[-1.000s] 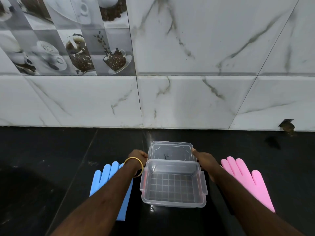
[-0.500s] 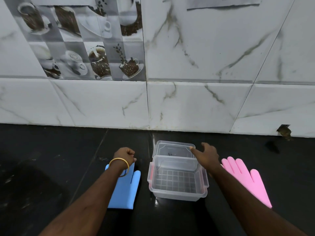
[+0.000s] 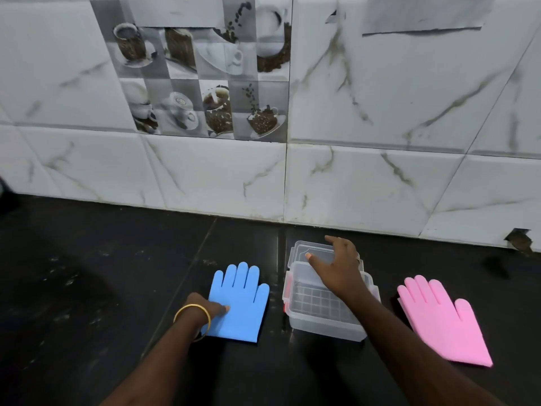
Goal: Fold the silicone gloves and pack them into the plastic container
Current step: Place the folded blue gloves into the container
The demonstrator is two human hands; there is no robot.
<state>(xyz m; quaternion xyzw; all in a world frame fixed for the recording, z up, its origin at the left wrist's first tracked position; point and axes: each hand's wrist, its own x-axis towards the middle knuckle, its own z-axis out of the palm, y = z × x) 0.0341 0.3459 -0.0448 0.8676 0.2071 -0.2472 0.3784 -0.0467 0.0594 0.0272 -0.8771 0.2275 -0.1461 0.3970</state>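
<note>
A blue silicone glove point(image 3: 243, 306) lies flat on the black counter, fingers pointing to the wall. My left hand point(image 3: 209, 309), with a gold bangle at the wrist, rests its fingertips on the glove's left side. To the right stands the clear plastic container point(image 3: 325, 328), open, with a grid pattern on its floor. Its clear lid point(image 3: 300, 249) lies just behind it. My right hand point(image 3: 336, 269) hovers with fingers spread over the lid and the container's back rim. A pink silicone glove point(image 3: 439, 317) lies flat to the right of the container.
The black counter point(image 3: 102, 288) runs back to a white marble-tiled wall point(image 3: 366, 186) right behind the lid. A chipped hole point(image 3: 519, 238) shows in the wall's base at the far right.
My left hand left the container's side and came down onto the blue glove. My right hand shifted from the container's right edge to above the lid. The view tilted up.
</note>
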